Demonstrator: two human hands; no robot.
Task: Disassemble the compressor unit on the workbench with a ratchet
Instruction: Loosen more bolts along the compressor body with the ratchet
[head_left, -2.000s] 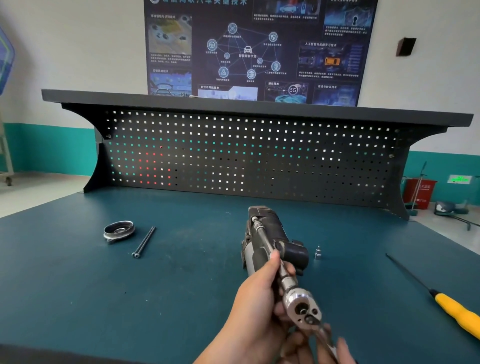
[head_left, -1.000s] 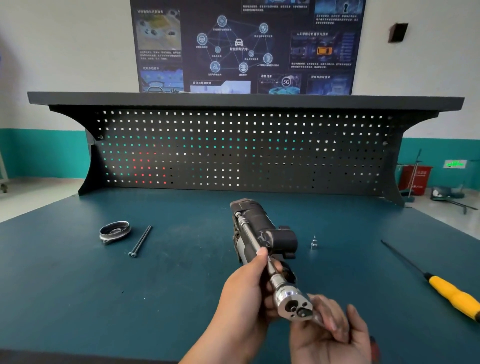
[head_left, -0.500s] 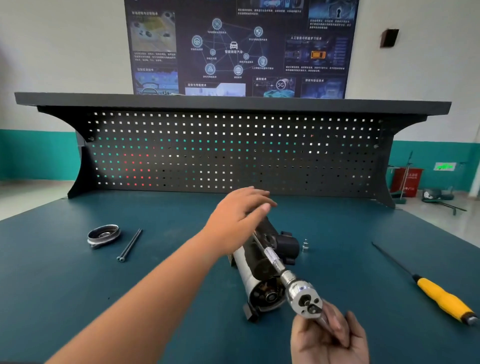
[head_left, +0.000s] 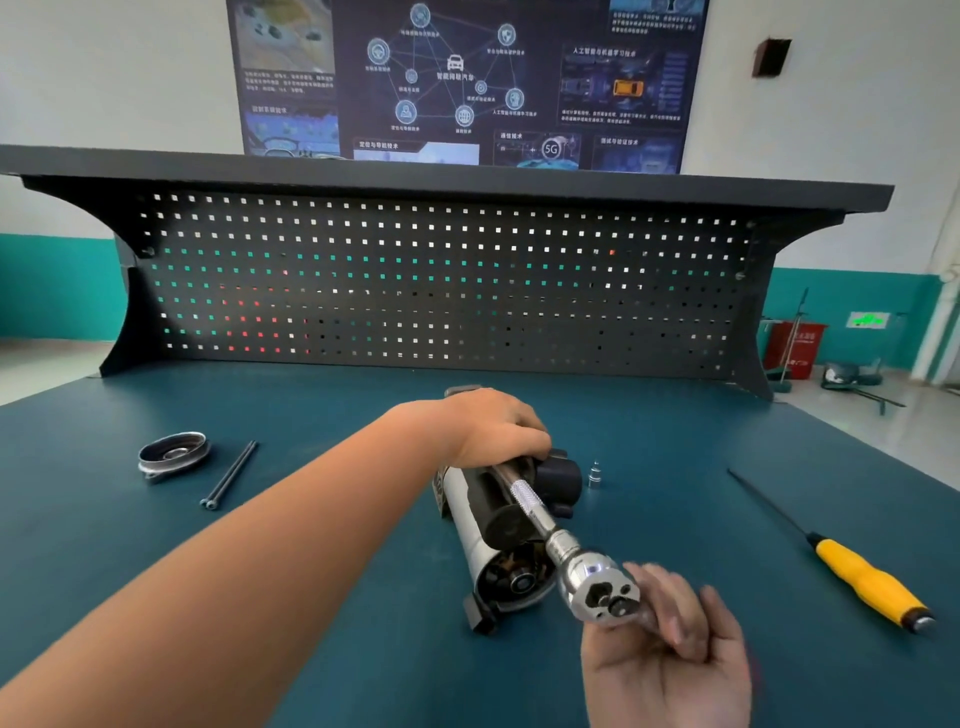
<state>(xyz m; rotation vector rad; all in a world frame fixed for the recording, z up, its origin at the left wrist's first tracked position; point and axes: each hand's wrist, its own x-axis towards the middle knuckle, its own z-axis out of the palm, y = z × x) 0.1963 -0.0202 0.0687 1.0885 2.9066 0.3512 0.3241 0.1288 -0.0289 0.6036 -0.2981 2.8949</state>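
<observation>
Compressor (head_left: 480, 519) lies mid-bench (head_left: 675, 436), with open mat on both sides of it. Left hand (head_left: 493, 431) curls over its far end. Right hand (head_left: 670, 649), near it, loosely grips the ratchet (head_left: 602, 592) by the head.

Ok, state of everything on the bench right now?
compressor unit: on its side, near end open.
ratchet: angled above the unit.
left hand: grips unit's far end.
right hand: holds ratchet's head end.
end cap: off, lying loose.
long bolts: out, beside cap.
socket: upright, loose.
screwdriver: lying untouched.
</observation>
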